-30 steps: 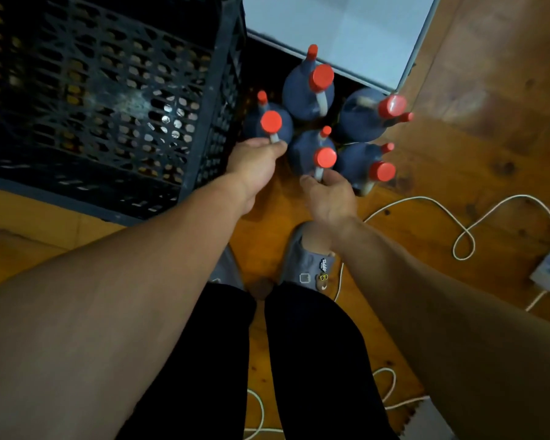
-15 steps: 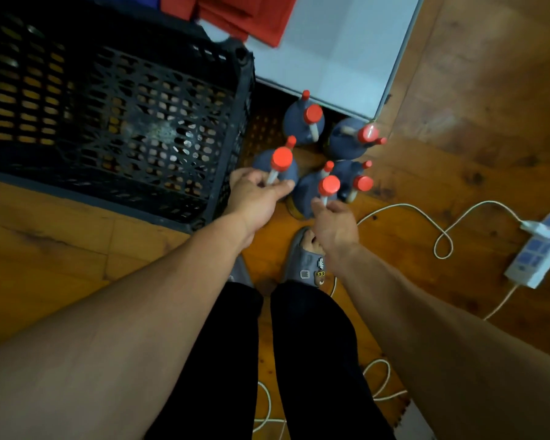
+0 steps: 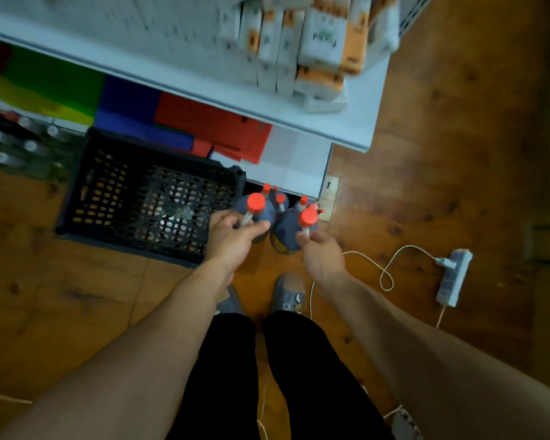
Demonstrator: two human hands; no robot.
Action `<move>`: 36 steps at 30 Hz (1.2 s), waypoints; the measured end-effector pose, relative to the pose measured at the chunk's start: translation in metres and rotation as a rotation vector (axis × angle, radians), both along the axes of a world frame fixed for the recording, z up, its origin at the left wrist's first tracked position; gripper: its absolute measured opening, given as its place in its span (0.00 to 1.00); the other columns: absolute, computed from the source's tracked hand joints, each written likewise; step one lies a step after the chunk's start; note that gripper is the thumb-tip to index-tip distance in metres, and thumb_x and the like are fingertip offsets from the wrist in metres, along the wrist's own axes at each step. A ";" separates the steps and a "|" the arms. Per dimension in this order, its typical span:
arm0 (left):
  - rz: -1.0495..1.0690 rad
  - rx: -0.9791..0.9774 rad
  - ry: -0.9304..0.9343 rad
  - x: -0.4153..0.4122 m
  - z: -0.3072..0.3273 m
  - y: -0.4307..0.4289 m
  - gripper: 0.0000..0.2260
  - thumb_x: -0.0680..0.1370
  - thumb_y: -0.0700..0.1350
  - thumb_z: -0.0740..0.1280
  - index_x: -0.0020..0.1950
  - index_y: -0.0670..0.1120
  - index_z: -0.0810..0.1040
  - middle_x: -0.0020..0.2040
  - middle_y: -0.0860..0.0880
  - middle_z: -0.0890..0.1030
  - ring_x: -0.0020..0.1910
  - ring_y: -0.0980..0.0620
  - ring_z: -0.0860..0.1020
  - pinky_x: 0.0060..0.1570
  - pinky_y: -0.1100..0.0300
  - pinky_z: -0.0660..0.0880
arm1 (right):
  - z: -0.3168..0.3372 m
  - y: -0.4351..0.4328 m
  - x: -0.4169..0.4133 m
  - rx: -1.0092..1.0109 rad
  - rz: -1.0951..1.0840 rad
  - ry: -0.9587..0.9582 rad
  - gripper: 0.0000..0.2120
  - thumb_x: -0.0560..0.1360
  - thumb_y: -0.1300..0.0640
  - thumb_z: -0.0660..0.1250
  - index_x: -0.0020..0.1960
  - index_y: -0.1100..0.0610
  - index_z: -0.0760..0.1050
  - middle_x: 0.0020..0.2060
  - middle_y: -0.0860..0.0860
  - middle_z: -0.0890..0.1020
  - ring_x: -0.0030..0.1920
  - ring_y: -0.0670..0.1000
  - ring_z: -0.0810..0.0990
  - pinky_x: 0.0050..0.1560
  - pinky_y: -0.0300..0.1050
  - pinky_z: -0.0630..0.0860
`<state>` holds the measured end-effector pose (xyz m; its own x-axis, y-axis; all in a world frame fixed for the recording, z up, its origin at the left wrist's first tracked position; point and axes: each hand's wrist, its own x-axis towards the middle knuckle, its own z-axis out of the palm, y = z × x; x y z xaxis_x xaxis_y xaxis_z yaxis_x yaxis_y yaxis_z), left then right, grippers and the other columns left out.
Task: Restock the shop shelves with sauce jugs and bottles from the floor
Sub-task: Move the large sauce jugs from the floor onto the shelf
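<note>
Two dark sauce jugs with red caps hang lifted above the wooden floor. My left hand (image 3: 232,236) grips the handle of the left jug (image 3: 258,208). My right hand (image 3: 323,254) grips the handle of the right jug (image 3: 291,230). Behind them, the remaining jugs (image 3: 280,200) stand on the floor at the foot of the white shelf unit (image 3: 302,166), partly hidden by the lifted pair. The upper shelf (image 3: 204,87) juts out above.
A black perforated crate (image 3: 146,198) sits on the floor to the left. Coloured paper sheets (image 3: 172,119) lie on the low shelf; white and orange cartons (image 3: 308,42) fill the upper one. A power strip (image 3: 453,277) with a white cable (image 3: 388,268) lies right of my feet.
Both hands have raised their jugs off the floor. The view has risen and pulled back, bringing the shelves and cartons into sight.
</note>
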<state>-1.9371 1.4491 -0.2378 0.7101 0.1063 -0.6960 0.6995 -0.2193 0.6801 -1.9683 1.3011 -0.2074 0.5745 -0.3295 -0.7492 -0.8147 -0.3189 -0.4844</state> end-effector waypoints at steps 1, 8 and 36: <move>0.001 0.009 -0.028 0.002 0.019 0.004 0.12 0.70 0.49 0.75 0.38 0.45 0.75 0.60 0.45 0.71 0.52 0.49 0.75 0.45 0.60 0.68 | 0.016 0.002 0.003 -0.010 0.007 -0.010 0.11 0.79 0.51 0.59 0.46 0.57 0.76 0.40 0.55 0.77 0.45 0.54 0.75 0.44 0.45 0.68; -0.030 0.027 -0.199 0.015 0.147 0.046 0.14 0.70 0.42 0.75 0.32 0.42 0.70 0.41 0.45 0.70 0.37 0.51 0.73 0.31 0.65 0.65 | 0.142 0.029 0.017 -0.045 0.064 -0.146 0.13 0.77 0.50 0.60 0.40 0.56 0.76 0.37 0.56 0.78 0.42 0.58 0.77 0.46 0.54 0.74; 0.088 -0.063 -0.711 0.129 0.491 0.138 0.09 0.69 0.41 0.76 0.42 0.43 0.77 0.41 0.42 0.82 0.43 0.44 0.81 0.41 0.52 0.77 | 0.462 0.082 0.134 -0.055 0.289 -0.901 0.17 0.71 0.51 0.71 0.29 0.53 0.69 0.28 0.50 0.73 0.33 0.50 0.71 0.34 0.46 0.65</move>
<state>-1.8079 1.5868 0.2529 0.9844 0.1589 -0.0753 0.0961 -0.1276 0.9872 -1.8342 1.3835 0.2549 0.9940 -0.1055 0.0289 -0.0267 -0.4911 -0.8707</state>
